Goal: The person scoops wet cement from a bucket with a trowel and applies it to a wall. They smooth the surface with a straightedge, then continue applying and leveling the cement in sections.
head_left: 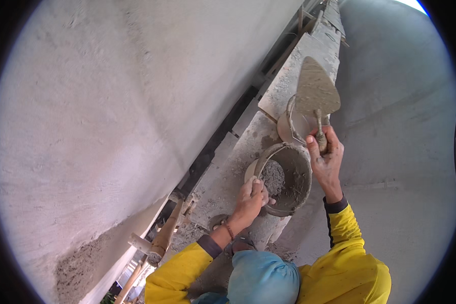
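My left hand (251, 197) is closed on the near-left rim of a mortar-caked bucket (300, 190), which leans with its mouth toward me. Inside it sits a lump of grey mortar (273, 177). To the right and farther away, my right hand (328, 156) grips the handle of a trowel (315, 91). The trowel's broad blade points away from me and is coated with a film of mortar. Beneath the blade stands a second bucket (285, 128), partly hidden by the trowel and my hand.
Narrow scaffold planks (228, 175), strewn with mortar crumbs, run away between a pale wall (101, 111) on the left and a grey wall (395, 126) on the right. A dark gap follows the planks' left edge. A bamboo pole (166, 232) juts up at lower left, beside a rough mortar patch (78, 268).
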`<state>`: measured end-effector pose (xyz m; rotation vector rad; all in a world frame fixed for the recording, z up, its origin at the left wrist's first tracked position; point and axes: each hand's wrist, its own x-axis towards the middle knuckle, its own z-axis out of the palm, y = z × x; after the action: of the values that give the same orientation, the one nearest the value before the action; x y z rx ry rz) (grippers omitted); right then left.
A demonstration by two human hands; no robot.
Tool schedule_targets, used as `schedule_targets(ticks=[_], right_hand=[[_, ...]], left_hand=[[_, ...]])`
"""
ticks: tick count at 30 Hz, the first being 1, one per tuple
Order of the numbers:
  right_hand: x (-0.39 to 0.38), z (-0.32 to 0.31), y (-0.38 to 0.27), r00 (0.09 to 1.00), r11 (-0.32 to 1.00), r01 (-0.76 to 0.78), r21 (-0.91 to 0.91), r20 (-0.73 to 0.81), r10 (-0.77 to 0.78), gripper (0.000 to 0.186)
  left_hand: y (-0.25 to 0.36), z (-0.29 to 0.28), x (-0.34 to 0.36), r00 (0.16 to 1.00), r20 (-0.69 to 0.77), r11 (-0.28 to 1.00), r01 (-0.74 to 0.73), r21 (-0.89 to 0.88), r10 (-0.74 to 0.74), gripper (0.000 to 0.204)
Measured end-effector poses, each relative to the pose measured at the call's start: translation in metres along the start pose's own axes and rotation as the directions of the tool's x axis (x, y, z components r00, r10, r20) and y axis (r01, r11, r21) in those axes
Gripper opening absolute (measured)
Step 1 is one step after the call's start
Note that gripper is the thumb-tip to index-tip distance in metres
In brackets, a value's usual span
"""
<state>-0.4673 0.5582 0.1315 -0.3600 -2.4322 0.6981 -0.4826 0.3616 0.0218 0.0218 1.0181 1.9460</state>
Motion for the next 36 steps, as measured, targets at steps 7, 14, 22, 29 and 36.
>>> schedule_targets(ticks=[7, 14, 22, 29, 36], right_hand=[[-0.021, 0.01, -0.008, 0.981, 0.997, -0.003, -0.074, 0.192, 0.017, 0.028], [-0.022, 0.04, -0.03, 0.953, 0.995, 0.092, 0.043, 0.285, -0.101, 0.03], [-0.034, 0.09, -0.095, 0.722, 0.89, 0.371, 0.263, 0.521, -0.455, 0.028], [-0.07, 0.143, -0.198, 0.312, 0.628, 0.584, 0.514, 0.573, -0.758, 0.027], [-0.149, 0.182, -0.342, -0.152, 0.337, 0.625, 0.704, 0.533, -0.832, 0.028]], left_hand=[[0.037, -0.026, -0.019, 0.811, 0.228, 0.024, -0.286, 0.958, 0.539, 0.015], [0.104, -0.104, -0.148, 0.935, 0.154, -0.272, -0.065, 0.96, 0.319, 0.021], [0.116, -0.1, -0.439, 0.661, -0.479, 0.079, 0.539, 0.838, 0.578, 0.02], [-0.065, -0.035, -0.608, -0.533, -0.424, 0.608, 0.792, 0.056, 0.732, 0.025], [-0.255, -0.022, -0.644, -0.898, -0.418, 0.961, 0.222, -0.166, 0.135, 0.036]])
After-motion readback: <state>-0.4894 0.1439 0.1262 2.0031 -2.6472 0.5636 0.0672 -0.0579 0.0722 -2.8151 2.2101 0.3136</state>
